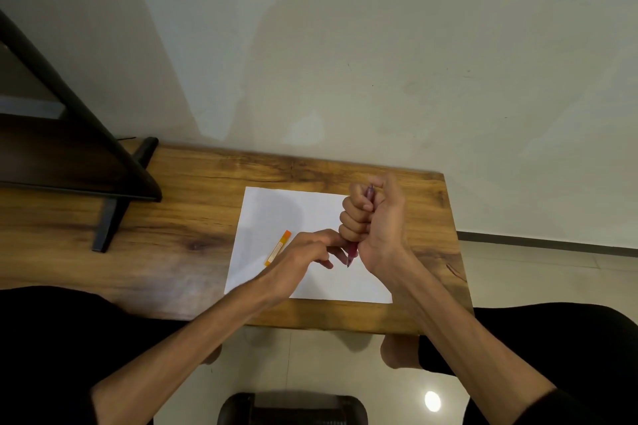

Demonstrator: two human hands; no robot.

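Fist-style grip is what the right hand uses on the red pen: all four fingers wrap the barrel and the thumb sits near its top end. The pen stands close to upright, tip pointing down, above the 3 o'clock edge of the white paper. Holding it in the fist rather than in a writing pinch probably steadies the barrel so that the other hand can work on its lower end.

The left hand comes in from 8 o'clock with its fingers half curled, their tips just beside the pen's tip and under the right hand's little finger. Whether they pinch anything small there is too fine to tell.

An orange case, perhaps a refill holder, lies flat on the sheet at 9 o'clock of its middle, just beside the left hand and probably kept within easy reach.

The sheet lies square on the wooden counter, likely as a clean ground under the work. At 10 o'clock a black stand rests on the counter, well apart from both hands.
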